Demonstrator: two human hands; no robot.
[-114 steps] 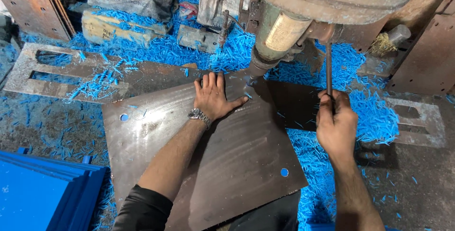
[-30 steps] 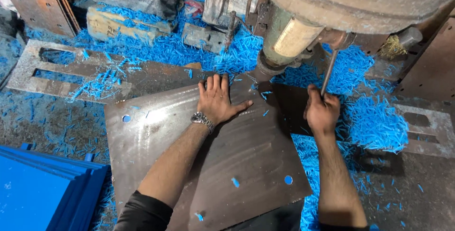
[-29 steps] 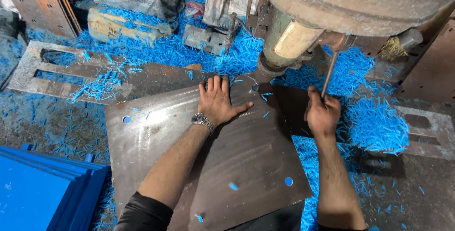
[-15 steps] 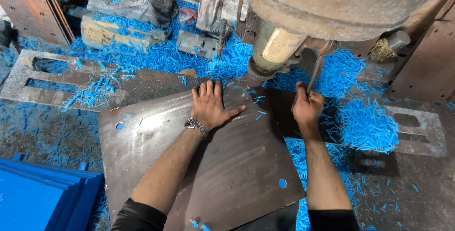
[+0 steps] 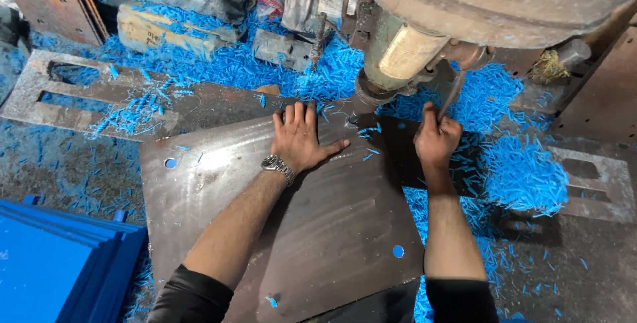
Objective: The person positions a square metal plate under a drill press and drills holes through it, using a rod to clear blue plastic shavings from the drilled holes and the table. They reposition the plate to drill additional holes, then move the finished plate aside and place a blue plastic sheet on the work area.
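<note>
My left hand [image 5: 302,138] lies flat, palm down and fingers spread wide, on the large, dark, rectangular steel plate [image 5: 279,223]. Under the palm the plate's surface is smooth and dull, with a greasy sheen and faint streaks. A metal-link wristwatch [image 5: 277,166] sits on that wrist.

My right hand [image 5: 434,140] is closed in a fist around the thin, straight, rusty metal lever rod [image 5: 452,94], which rises at a slant from the fist to the heavy, rounded, grimy press head [image 5: 464,4] above both hands. A pale cylindrical column [image 5: 401,51] of the press comes down just ahead of my left fingertips, between the two hands, and meets the plate's far edge; whether the tool touches the plate I cannot tell.

The plate has small round punched holes showing blue beneath: one [image 5: 170,162] to the left of my left wrist, one [image 5: 397,251] near my right forearm.

Loose blue slivers [image 5: 524,170], short and stick-like, lie heaped to the right of my right hand and scattered beyond my left fingers. A few rest on the plate near my left thumb.

A flat grey steel offcut with rectangular cutouts [image 5: 86,97] lies well to the left of my left hand. A stack of bright blue painted sheets [image 5: 53,263] sits beside my left elbow.
</note>
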